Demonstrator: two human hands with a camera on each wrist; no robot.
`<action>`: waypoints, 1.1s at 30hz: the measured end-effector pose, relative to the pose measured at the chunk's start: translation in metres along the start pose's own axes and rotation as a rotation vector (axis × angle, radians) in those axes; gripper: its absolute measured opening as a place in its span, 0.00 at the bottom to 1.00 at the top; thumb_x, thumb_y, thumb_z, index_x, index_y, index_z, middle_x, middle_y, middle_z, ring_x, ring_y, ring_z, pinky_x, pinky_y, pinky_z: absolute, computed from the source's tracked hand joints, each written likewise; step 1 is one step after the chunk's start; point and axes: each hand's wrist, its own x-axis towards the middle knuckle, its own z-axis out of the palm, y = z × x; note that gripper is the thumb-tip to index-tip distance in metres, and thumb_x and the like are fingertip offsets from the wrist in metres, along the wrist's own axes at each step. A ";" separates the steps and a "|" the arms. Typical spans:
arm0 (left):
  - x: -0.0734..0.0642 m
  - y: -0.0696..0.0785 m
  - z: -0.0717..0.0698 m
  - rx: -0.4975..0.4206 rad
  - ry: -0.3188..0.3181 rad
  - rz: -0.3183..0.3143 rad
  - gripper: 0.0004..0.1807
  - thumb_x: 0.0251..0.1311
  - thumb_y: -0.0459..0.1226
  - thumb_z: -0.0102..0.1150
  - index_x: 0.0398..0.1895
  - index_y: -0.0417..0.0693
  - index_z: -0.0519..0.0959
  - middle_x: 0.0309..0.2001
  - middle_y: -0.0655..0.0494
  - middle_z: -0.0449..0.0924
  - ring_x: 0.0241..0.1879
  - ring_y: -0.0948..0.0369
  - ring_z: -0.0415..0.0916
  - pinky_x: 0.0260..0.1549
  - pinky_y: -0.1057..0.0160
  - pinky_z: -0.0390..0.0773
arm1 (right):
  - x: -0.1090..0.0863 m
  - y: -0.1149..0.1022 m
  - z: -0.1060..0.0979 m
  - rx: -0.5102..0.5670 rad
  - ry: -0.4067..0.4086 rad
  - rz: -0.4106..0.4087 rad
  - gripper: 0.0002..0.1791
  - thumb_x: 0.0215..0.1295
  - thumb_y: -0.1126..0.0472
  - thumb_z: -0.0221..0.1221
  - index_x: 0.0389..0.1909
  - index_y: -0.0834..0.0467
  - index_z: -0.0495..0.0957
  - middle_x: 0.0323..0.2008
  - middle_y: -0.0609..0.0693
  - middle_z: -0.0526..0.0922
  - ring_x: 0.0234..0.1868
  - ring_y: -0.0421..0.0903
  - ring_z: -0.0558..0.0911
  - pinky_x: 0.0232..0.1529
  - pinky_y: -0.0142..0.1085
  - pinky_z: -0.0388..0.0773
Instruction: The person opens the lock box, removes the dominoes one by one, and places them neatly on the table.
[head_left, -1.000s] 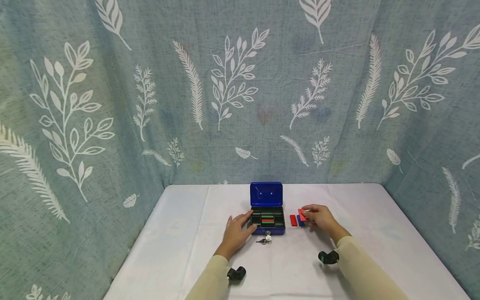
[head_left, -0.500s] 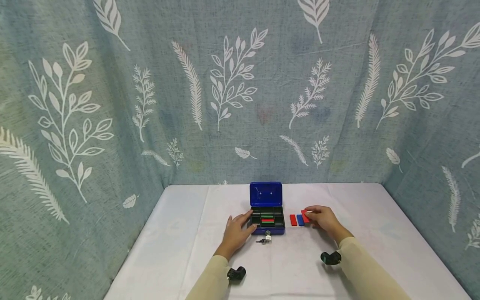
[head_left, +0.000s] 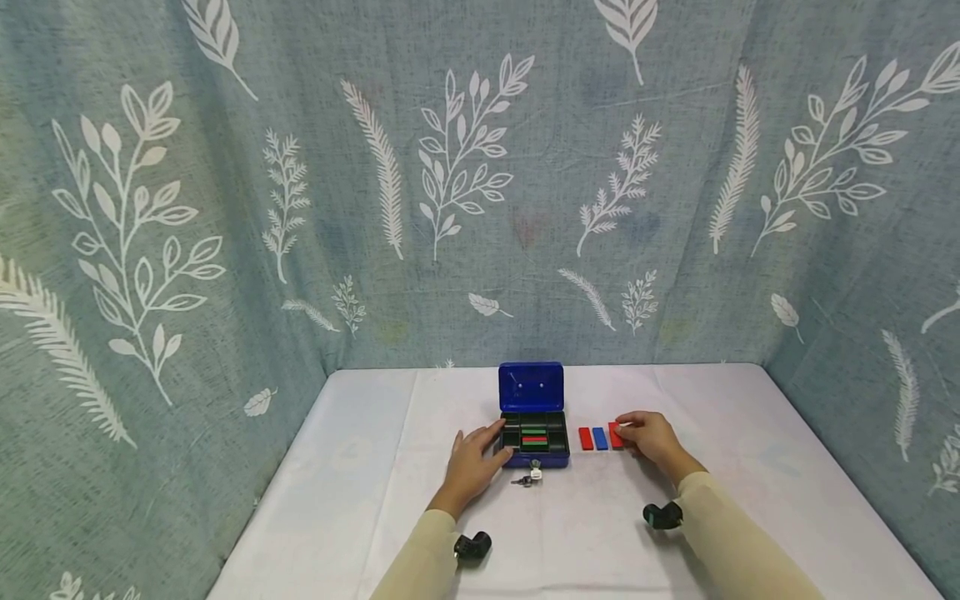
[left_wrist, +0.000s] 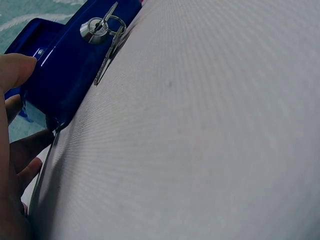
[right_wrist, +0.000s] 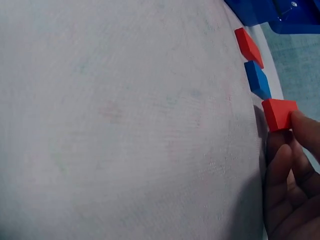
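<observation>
A blue cash box [head_left: 553, 461] stands with its lid [head_left: 531, 386] raised and a black divided tray inside. Green and red blocks [head_left: 534, 438] lie in the tray's middle compartment. My left hand [head_left: 474, 464] holds the box by its left side, the thumb [left_wrist: 20, 69] on the top edge near the front corner. To the right of the box, my right hand [head_left: 654, 439] pinches a red rectangular block [right_wrist: 278, 114] between thumb and fingers, tilted, close over the cloth. Beside it lie a blue block [head_left: 600, 438] and another red block [head_left: 586, 438], in a row.
Keys [left_wrist: 109, 45] hang from the lock [left_wrist: 93, 31] on the box's front and reach down to the cloth. The table [head_left: 390, 500] has a white cover. A patterned green-blue curtain [head_left: 480, 283] closes off its back and sides.
My right hand has carried the red block from over the blue block to the right, so the blue block now shows whole. My left hand has stayed at the box.
</observation>
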 end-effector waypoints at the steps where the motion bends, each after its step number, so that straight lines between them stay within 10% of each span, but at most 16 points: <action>1: 0.000 0.000 0.000 0.001 -0.001 -0.003 0.32 0.61 0.55 0.57 0.69 0.60 0.71 0.61 0.56 0.75 0.64 0.52 0.68 0.69 0.40 0.42 | 0.001 0.000 0.000 -0.011 0.005 0.004 0.17 0.64 0.63 0.63 0.53 0.63 0.79 0.36 0.54 0.81 0.29 0.48 0.78 0.28 0.35 0.80; 16: 0.000 0.000 0.001 -0.001 -0.004 -0.016 0.32 0.60 0.55 0.58 0.68 0.61 0.71 0.62 0.56 0.75 0.64 0.52 0.68 0.69 0.39 0.43 | 0.000 -0.004 0.006 -0.258 0.042 -0.070 0.12 0.62 0.65 0.62 0.46 0.64 0.83 0.39 0.54 0.82 0.38 0.50 0.75 0.35 0.37 0.75; 33: 0.001 0.001 0.001 0.013 -0.012 -0.031 0.32 0.61 0.56 0.57 0.69 0.62 0.70 0.62 0.57 0.74 0.65 0.52 0.67 0.70 0.41 0.42 | 0.001 -0.009 0.007 -0.284 0.036 -0.038 0.09 0.64 0.67 0.60 0.42 0.64 0.84 0.38 0.54 0.82 0.39 0.51 0.75 0.38 0.40 0.78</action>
